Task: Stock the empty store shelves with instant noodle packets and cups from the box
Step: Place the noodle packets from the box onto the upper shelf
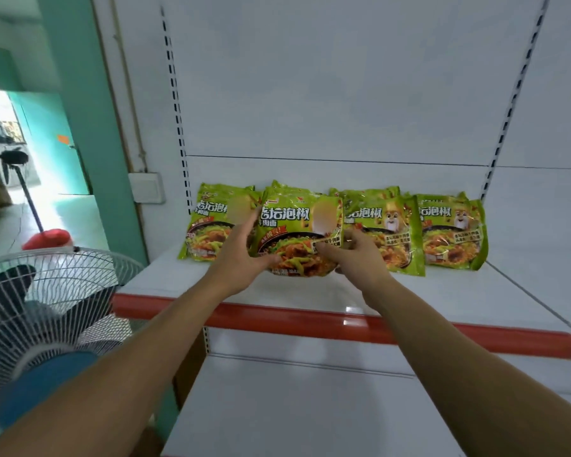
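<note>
- Fan (47, 308): stands at 9 o'clock of the shelf (310, 288), close under the left forearm; an elbow drawn back carelessly could knock its cage
- First pack (208, 232): leans upright on the back wall at 9 o'clock of the one being set, their edges overlapping; a sideways nudge could tip it flat or skew it
- Left hand (244, 255): fingers spread and nearly straight along the pack's left edge, thumb laid on its front at 7 o'clock; this looks like a steadying touch, not a hold, so it would hardly catch a slip
- Pack (297, 232): upright in the second slot from the left, more packs behind it; whether its bottom edge rests on the shelf I cannot tell. If let go too early, the slick bag may slide forward toward the rail (343, 324) at 6 o'clock
- Right hand (353, 255): fingers curled, pinching the pack's lower right corner at 4 o'clock; if it catches the film as it pulls out, the pack comes with it
- Third pack (386, 239): touching at 3 o'clock; the knuckles could topple it
- Fourth pack (452, 232): farther toward 3 o'clock and safest, unless the third falls against it
</note>
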